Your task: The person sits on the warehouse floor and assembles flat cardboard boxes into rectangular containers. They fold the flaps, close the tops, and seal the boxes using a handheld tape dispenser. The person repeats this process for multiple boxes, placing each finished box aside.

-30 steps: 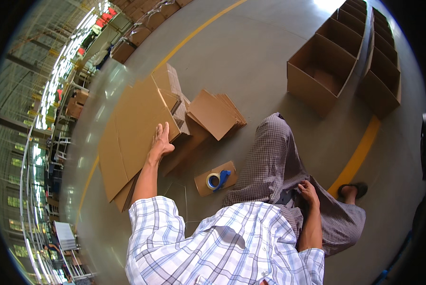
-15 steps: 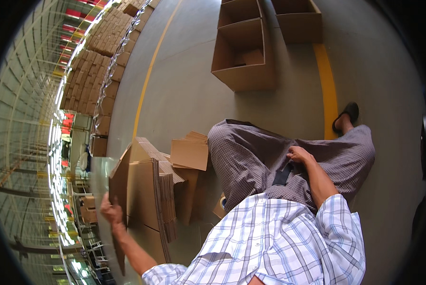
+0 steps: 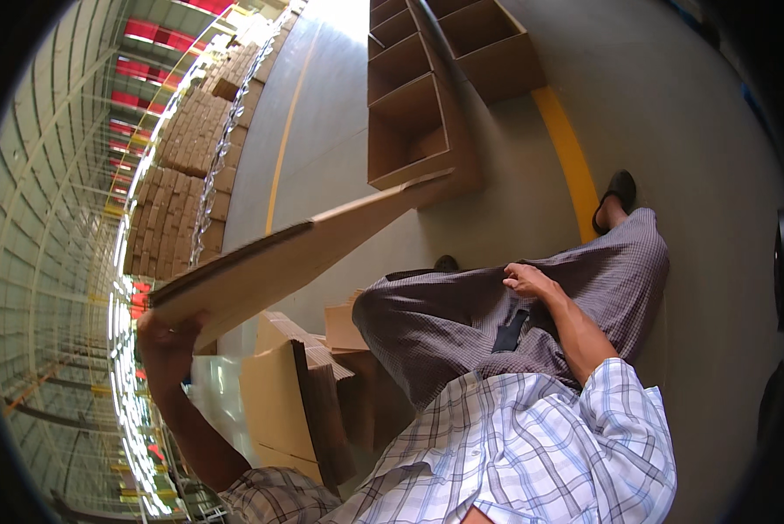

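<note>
Above the flat cardboard stack (image 3: 296, 393), the left hand (image 3: 166, 341) clamps one end of a raised sheet (image 3: 304, 249); the right hand (image 3: 527, 279) rests loosely closed on the thigh, holding nothing. Better to steady the sheet's far end near the open boxes (image 3: 409, 122).
</note>
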Available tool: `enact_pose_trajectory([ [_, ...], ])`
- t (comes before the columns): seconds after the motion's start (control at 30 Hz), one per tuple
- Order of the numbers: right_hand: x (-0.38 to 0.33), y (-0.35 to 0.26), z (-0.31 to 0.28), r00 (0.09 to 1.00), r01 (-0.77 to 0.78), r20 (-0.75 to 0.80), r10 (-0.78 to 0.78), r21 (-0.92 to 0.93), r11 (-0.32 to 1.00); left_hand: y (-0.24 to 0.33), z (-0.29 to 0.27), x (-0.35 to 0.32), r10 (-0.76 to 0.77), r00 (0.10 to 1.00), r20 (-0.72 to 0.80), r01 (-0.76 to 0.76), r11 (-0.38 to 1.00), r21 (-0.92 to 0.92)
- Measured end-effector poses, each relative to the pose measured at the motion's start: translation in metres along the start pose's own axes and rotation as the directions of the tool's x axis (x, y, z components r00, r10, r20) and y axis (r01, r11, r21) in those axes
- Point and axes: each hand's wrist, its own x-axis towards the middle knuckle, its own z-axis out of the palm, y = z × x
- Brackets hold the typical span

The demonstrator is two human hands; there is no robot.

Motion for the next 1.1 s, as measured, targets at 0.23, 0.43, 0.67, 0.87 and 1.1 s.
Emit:
enact_pose_trajectory([
  [0.23, 0.009, -0.006, -0.001, 0.995, 0.067, 0.084, -0.062, -0.054, 0.996, -0.021, 0.000, 0.047, 0.140, 0.908, -0.395, -0.376, 0.687, -0.622],
  [0.43, -0.002, -0.032, 0.006, 0.945, -0.307, 0.311, 0.099, 0.744, 0.594, 0.012, 0.060, 0.066, -0.221, 0.875, -0.431, -0.436, 0.025, -0.899],
  [0.67, -0.032, -0.030, -0.055, 0.911, 0.323, -0.348, 0.219, 0.935, 0.145, -0.026, 0.147, 0.041, -0.548, 0.810, -0.207, -0.315, -0.109, -0.943],
  [0.87, -0.165, -0.041, -0.127, 0.766, 0.295, -0.597, 0.239, 0.656, 0.695, -0.102, 0.219, -0.051, -0.559, 0.822, 0.109, -0.119, -0.356, -0.927],
  [1.1, -0.276, -0.080, -0.154, 0.837, -0.028, -0.445, 0.319, 0.547, 0.836, -0.106, 0.269, -0.115, -0.740, 0.653, 0.161, 0.107, -0.120, -0.987],
])
